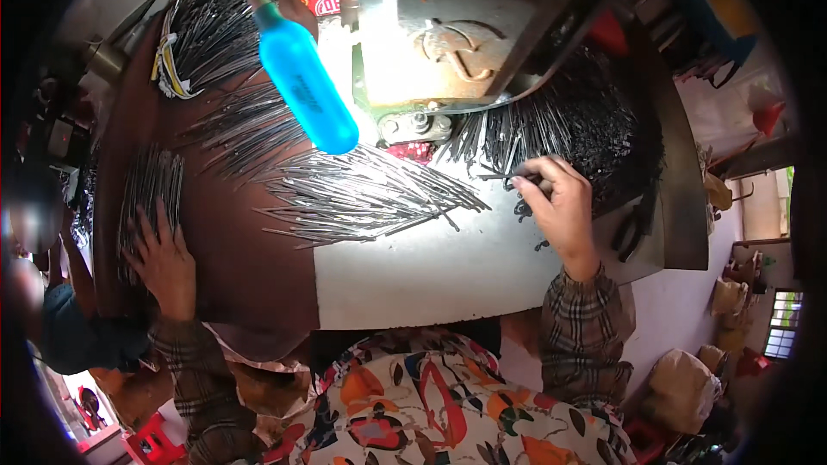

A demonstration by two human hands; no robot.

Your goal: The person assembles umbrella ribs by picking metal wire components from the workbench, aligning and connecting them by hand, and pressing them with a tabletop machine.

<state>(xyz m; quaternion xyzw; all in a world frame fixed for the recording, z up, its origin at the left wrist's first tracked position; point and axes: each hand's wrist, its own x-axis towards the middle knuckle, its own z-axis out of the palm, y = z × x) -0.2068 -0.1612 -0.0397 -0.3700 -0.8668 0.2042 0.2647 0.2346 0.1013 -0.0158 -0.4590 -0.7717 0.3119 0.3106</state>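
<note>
Under the machine's bright light, my right hand [562,207] is closed in a pinch on a thin dark strip [493,176]. Its tip points left toward the small metal foot [415,127] at the base of the machine [448,34]. At the far left, my left hand [164,263] lies with fingers spread over a bundle of long thin dark strips [153,176]. A fan of shiny strips [366,194] is spread between my hands. Behind my right hand rises a tangled heap of dark strips [594,120]. The material of the strips is unclear.
A blue rounded lamp-like piece [308,86] on a bent stem hangs before the machine. More strip bundles [215,26] lie at the back left, one with a white-and-yellow tie. A dark tool [636,228] rests near the right edge. Another person [69,319] is at the far left.
</note>
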